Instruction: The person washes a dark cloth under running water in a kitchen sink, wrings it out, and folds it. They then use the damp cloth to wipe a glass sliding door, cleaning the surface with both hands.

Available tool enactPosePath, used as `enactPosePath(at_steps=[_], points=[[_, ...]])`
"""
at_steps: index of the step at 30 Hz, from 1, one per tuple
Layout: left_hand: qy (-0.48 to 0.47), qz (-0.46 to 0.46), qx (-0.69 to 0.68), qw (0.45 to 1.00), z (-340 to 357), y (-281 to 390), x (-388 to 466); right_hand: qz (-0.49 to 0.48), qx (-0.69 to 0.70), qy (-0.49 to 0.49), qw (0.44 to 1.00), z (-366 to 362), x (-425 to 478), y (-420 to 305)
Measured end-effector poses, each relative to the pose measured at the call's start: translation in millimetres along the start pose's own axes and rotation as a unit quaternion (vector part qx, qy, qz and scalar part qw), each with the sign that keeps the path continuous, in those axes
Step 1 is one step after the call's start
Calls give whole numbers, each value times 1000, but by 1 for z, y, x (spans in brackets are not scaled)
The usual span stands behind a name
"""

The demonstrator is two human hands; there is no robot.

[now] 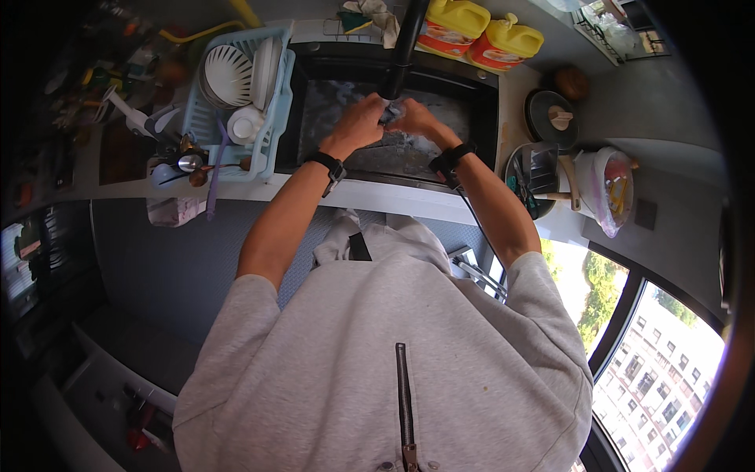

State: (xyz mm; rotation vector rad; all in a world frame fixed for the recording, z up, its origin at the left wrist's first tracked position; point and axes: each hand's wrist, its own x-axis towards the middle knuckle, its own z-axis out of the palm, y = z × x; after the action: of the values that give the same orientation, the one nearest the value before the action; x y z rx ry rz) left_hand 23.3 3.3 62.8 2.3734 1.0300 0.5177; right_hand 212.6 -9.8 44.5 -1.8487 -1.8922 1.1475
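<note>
Both my hands meet over a black sink (354,159), right below the end of a black faucet (407,53). My left hand (361,123) and my right hand (417,120) have their fingers curled around a small, wet, greyish crumpled thing (391,111); it could be a cloth or a piece of plastic film, I cannot tell. Water and some suds show on the sink's bottom around and below my hands. Each wrist wears a black strap. Part of the held thing is hidden by my fingers.
Left of the sink stands a light blue dish rack (283,118) with white bowls (227,75) and plates. Yellow jugs (504,44) and a wire rack with cloths (377,17) line the back. Pan lids (551,118) and a white bucket (593,177) are on the right.
</note>
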Motion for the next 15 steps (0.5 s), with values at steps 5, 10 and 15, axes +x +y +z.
enactPosePath(at_steps=[5,10,15], points=[[-36,77,4,996,-10,4,2,127,319,-269,900,-22,-21,-24],[-133,12,107,985,-8,19,-1,-70,-81,-126,986,-8,-25,-13],[-201,-107,1,974,19,8,-6,-158,-337,-17,928,-10,-40,-37]])
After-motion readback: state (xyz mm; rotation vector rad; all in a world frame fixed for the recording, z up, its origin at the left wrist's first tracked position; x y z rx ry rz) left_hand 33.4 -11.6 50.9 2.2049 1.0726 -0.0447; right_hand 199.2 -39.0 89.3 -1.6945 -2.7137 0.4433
